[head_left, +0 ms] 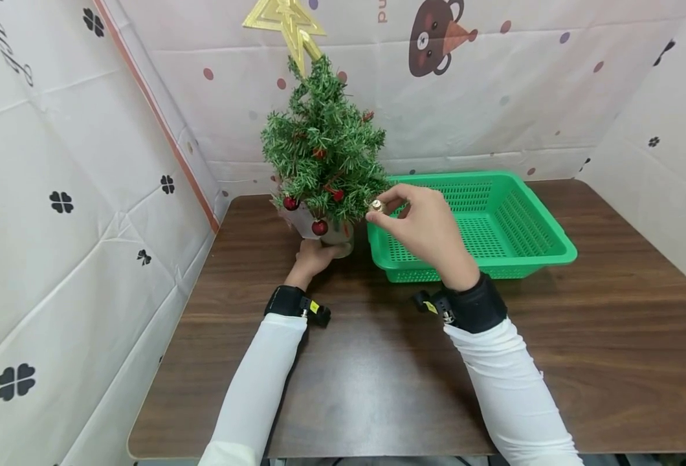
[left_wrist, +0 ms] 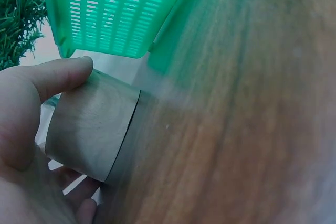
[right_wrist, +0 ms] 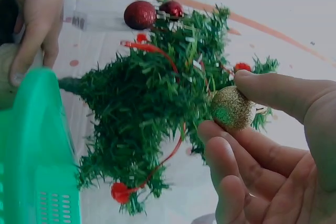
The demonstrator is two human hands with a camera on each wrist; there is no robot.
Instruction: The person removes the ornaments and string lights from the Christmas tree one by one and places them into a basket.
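A small artificial Christmas tree (head_left: pixel 322 139) stands at the back of the table with a gold star (head_left: pixel 289 24) on its top. My left hand (head_left: pixel 314 257) grips its pale round base (left_wrist: pixel 94 124), thumb on one side and fingers curled beneath in the left wrist view. My right hand (head_left: pixel 427 223) pinches a glittery gold bauble (right_wrist: pixel 231 107) between thumb and fingertips, at the tree's lower right branches. Whether the bauble is attached to a branch I cannot tell. Red baubles (head_left: pixel 320 227) hang low on the tree, and red-tipped trimmings (right_wrist: pixel 121 192) sit among its branches.
Right of the tree, a green perforated basket (head_left: pixel 529 262) stands on the brown wooden table (head_left: pixel 366 388), partly behind my right hand. White printed sheets (head_left: pixel 494 129) rise behind the table and at both sides.
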